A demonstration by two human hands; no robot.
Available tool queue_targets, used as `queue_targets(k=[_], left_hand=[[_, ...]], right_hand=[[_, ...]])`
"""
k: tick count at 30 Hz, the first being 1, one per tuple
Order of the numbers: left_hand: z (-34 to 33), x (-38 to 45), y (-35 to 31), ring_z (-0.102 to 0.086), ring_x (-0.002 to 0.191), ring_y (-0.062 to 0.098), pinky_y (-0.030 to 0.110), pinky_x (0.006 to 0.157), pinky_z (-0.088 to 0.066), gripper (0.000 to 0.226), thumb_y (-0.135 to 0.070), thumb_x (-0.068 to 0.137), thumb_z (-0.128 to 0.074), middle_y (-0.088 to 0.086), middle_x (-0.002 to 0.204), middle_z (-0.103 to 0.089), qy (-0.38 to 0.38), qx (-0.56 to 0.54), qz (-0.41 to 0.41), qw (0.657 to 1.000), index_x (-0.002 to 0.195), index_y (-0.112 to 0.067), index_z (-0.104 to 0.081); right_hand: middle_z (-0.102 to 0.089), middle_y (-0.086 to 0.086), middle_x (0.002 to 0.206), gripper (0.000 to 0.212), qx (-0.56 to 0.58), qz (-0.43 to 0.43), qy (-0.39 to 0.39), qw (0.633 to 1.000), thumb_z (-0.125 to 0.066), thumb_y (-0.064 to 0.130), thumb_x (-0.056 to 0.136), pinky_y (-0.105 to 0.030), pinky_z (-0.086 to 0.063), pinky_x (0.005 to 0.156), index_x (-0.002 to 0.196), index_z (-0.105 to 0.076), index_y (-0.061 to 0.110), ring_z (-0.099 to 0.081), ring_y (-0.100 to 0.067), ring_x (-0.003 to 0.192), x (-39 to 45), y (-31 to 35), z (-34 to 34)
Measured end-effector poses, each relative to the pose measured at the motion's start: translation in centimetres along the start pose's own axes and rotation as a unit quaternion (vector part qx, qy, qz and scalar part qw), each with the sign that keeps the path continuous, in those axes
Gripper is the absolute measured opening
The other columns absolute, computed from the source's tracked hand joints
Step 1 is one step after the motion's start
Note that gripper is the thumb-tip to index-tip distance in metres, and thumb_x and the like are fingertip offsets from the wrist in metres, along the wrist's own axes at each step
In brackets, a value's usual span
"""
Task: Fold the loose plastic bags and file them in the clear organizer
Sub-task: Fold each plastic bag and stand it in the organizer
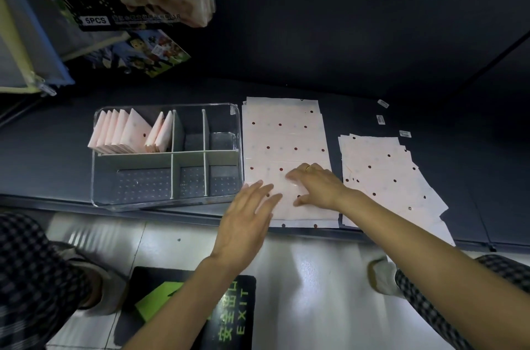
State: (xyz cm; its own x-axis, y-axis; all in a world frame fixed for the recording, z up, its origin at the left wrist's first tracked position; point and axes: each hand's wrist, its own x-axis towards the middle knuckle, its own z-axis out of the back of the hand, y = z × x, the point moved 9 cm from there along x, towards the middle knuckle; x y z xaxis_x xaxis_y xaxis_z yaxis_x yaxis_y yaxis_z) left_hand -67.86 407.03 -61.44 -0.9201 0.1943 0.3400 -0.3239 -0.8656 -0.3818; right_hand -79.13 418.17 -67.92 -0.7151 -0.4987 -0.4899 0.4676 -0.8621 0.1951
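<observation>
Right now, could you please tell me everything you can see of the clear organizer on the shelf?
The clear organizer is a rectangular tray of transparent plastic lying flat on the dark shelf, left of the flat polka-dot bag. White dividers split it into six compartments. The back-left one holds folded pink bags standing on edge and leaning; the other five look empty, showing a dotted floor. Neither hand touches it.

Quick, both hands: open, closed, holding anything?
Left hand: open, fingers straight at the near edge of the flat bag.
Right hand: open, pressing that bag flat.
</observation>
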Motion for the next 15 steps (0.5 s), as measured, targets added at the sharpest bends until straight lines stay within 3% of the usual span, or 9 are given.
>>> queue_targets(k=[2,4,6,7,8,10,15], left_hand=[[-1.8,-0.9,-0.4,-0.058,0.117,0.027,0.045,0.102,-0.043,0.043,-0.005,0.07,-0.079,0.008,0.121,-0.064,0.043,0.003,-0.022,0.999,0.111,-0.01,-0.068],[-4.5,-2.3,-0.3,-0.05,0.127,0.027,0.043,0.106,-0.039,0.051,-0.017,0.073,-0.079,0.008,0.135,-0.055,0.141,0.015,-0.01,0.99,0.121,-0.013,-0.063],[-7.5,-4.5,0.7,-0.009,0.146,0.026,0.041,0.119,-0.005,0.065,-0.036,0.092,-0.055,0.004,0.157,-0.006,0.238,0.049,0.01,0.97,0.149,-0.02,-0.025],[-8.6,-5.4,1.3,0.012,0.145,0.024,0.041,0.116,0.012,0.069,-0.042,0.098,-0.041,0.0,0.154,0.018,0.276,0.06,0.016,0.959,0.151,-0.024,-0.002],[-9.2,-6.1,1.7,0.024,0.142,0.024,0.041,0.112,0.021,0.071,-0.044,0.099,-0.034,-0.003,0.15,0.029,0.293,0.071,0.014,0.953,0.149,-0.026,0.012],[-9.4,-6.4,1.8,0.029,0.139,0.025,0.044,0.111,0.021,0.074,-0.046,0.098,-0.033,-0.003,0.149,0.031,0.287,0.082,0.003,0.954,0.146,-0.027,0.02],[-8.7,-5.8,1.6,0.019,0.143,0.022,0.043,0.115,0.015,0.067,-0.04,0.098,-0.039,-0.004,0.154,0.017,0.262,0.047,0.008,0.964,0.151,-0.027,0.0]], right_hand=[[-0.04,-0.003,0.136,0.062,0.012,0.0,-0.015,1.0,-0.068,0.037,0.082,-0.034,-0.036,0.098,0.135,-0.041,0.023,-0.038,-0.023,0.123,0.6,0.2,-0.2],[-0.042,-0.003,0.131,0.058,0.019,-0.001,-0.03,0.999,-0.07,0.035,0.081,-0.033,-0.038,0.094,0.13,-0.044,0.021,-0.041,-0.023,0.119,1.0,0.4,-0.3],[-0.044,-0.004,0.126,0.054,0.033,-0.002,-0.034,0.999,-0.072,0.033,0.079,-0.032,-0.04,0.09,0.124,-0.046,0.019,-0.046,-0.023,0.114,1.4,0.5,-0.4],[-0.045,-0.004,0.124,0.053,0.044,-0.005,-0.031,0.999,-0.073,0.033,0.078,-0.032,-0.042,0.088,0.121,-0.046,0.018,-0.048,-0.023,0.111,1.5,0.5,-0.5],[-0.048,-0.004,0.121,0.051,0.059,-0.012,-0.024,0.998,-0.074,0.032,0.078,-0.034,-0.044,0.087,0.118,-0.046,0.018,-0.051,-0.023,0.108,1.6,0.4,-0.6],[-0.053,-0.004,0.115,0.047,0.08,-0.028,-0.003,0.996,-0.073,0.033,0.078,-0.036,-0.047,0.085,0.113,-0.046,0.017,-0.054,-0.024,0.103,1.9,0.2,-1.0],[-0.053,0.003,0.091,0.025,0.016,-0.025,0.012,0.999,-0.067,0.04,0.082,-0.03,-0.032,0.073,0.089,-0.05,0.024,-0.042,-0.02,0.098,2.0,0.1,-0.9]])
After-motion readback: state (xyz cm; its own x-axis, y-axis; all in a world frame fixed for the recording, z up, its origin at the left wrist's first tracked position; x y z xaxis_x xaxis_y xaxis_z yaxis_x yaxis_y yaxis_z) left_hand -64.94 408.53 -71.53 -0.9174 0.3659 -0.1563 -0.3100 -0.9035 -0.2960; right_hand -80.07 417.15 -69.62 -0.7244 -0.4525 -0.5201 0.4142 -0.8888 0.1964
